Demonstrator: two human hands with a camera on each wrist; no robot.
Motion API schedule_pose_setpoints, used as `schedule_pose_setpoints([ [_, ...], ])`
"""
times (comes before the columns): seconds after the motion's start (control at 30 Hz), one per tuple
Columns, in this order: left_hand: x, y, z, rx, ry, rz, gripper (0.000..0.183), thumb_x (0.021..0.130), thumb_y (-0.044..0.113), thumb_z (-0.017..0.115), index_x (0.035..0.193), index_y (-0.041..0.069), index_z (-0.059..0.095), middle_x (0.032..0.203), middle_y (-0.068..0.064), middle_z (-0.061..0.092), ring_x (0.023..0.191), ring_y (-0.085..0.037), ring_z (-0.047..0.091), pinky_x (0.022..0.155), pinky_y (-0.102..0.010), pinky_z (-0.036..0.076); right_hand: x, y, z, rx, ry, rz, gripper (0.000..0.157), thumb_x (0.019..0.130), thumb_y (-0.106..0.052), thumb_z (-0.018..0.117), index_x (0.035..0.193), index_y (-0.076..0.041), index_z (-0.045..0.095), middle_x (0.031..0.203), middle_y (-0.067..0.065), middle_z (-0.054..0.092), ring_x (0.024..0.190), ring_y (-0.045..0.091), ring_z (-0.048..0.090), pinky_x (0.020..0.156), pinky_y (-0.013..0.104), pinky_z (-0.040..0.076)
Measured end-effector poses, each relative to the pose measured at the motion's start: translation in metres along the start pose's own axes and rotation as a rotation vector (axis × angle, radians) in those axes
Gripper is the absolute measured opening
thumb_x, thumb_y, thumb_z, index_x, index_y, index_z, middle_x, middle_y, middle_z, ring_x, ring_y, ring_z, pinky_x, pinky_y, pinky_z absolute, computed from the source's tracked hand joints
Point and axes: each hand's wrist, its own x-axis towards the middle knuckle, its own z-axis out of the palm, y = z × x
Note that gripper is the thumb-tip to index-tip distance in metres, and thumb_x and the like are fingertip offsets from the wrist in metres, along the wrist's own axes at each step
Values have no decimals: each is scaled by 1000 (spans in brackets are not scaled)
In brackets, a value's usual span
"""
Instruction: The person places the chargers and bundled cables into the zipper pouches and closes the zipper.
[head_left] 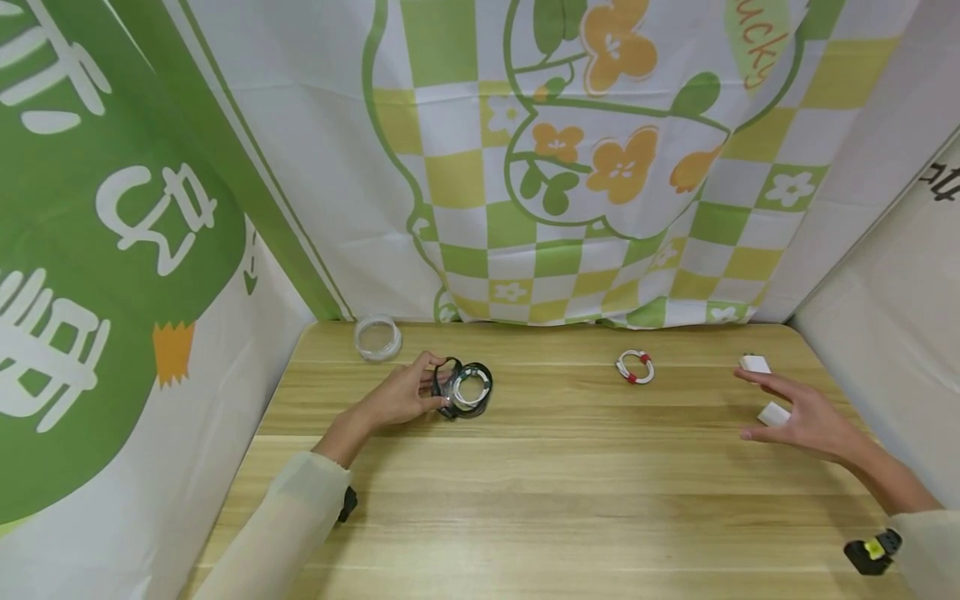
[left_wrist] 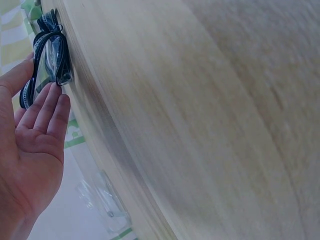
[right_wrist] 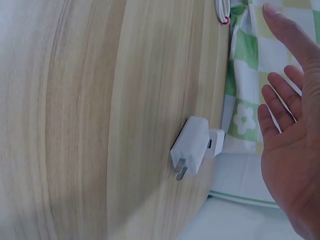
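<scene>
My left hand (head_left: 401,393) has its thumb and fingers around the near side of a coiled black cable (left_wrist: 64,55), pinching it at the edge. Beside it in the head view lies a white coiled cable (head_left: 459,392) ringed by black loops (head_left: 489,392). Over on the right, my right hand (head_left: 813,421) is spread, thumb apart from the fingers, holding nothing. Close to it are two white plug chargers: the nearer charger (right_wrist: 191,142) shows two metal prongs, and the other charger (right_wrist: 216,142) sits just behind.
A clear or whitish coil (head_left: 378,338) lies at the table's back left. Right of the middle rests a white cable ring (head_left: 635,367) with red ties. A patterned curtain (head_left: 540,283) hangs along the back edge of the wooden table (head_left: 555,500), and cloth walls flank both sides.
</scene>
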Motion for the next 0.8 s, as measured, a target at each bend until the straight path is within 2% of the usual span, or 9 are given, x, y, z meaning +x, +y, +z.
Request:
schedule_pose_setpoints([
  [0.4,0,1,-1,4,-6,2,65,94,8,81,146,-5,44,142,-26,63,133,-39,63,112,-51,51,-11,19,2,51,9,-14,95,66,-3,98,151,-2,56,150,-34,43,135,-22,35,103,-2,32],
  [0.63,0,2,-1,3,-7,2,65,94,7,81,146,-5,44,143,-25,63,133,-39,63,112,-50,50,-17,27,-2,66,-30,46,92,70,-5,97,151,3,53,149,-39,39,135,-24,31,100,-1,34],
  [0.67,0,2,-1,3,-7,1,65,94,7,81,146,-5,44,143,-25,63,133,-39,63,112,-50,50,-18,28,-3,57,-35,58,92,71,-6,97,151,2,53,149,-40,39,133,-25,31,98,0,37],
  [0.73,0,2,0,1,-7,-3,65,94,8,81,146,-5,44,143,-25,63,133,-39,63,112,-50,50,-21,29,-4,51,-47,95,90,73,-9,97,151,-1,54,147,-43,37,129,-26,33,87,7,48],
  [0.8,-1,2,0,0,-8,-5,65,94,8,81,146,-4,44,143,-25,63,133,-39,62,113,-51,50,-23,31,-6,36,-54,124,88,74,-12,97,152,-3,55,145,-46,34,115,-21,47,70,13,50],
])
